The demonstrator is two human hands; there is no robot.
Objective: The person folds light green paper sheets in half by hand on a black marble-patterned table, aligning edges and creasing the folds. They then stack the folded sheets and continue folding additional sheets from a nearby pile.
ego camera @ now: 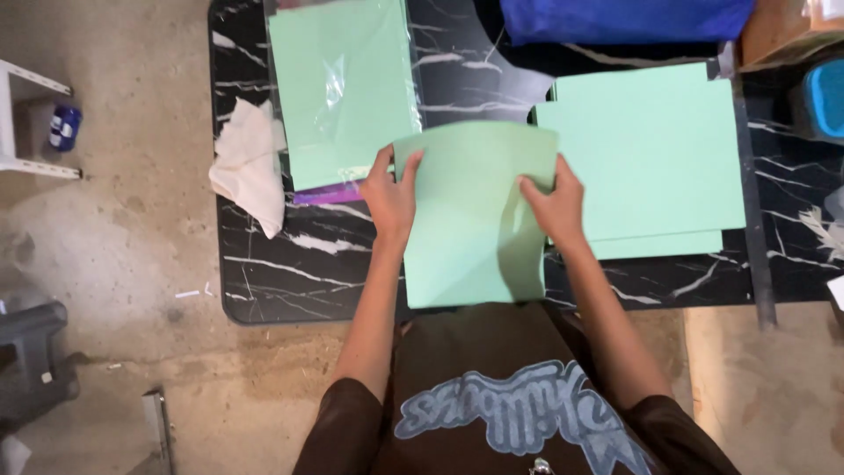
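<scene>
A light green paper sheet lies on the black marble-patterned table right in front of me. My left hand grips its upper left corner, thumb on top. On the sheet's right edge, my right hand pinches the paper, which bends slightly there. A stack of the same green sheets lies just right of my right hand. Farther back on the left lies a pack of green sheets in clear plastic wrap.
A crumpled white cloth hangs over the table's left edge. A blue fabric item lies at the back, a cardboard box and a teal object at the far right. Concrete floor with a grey stool lies to the left.
</scene>
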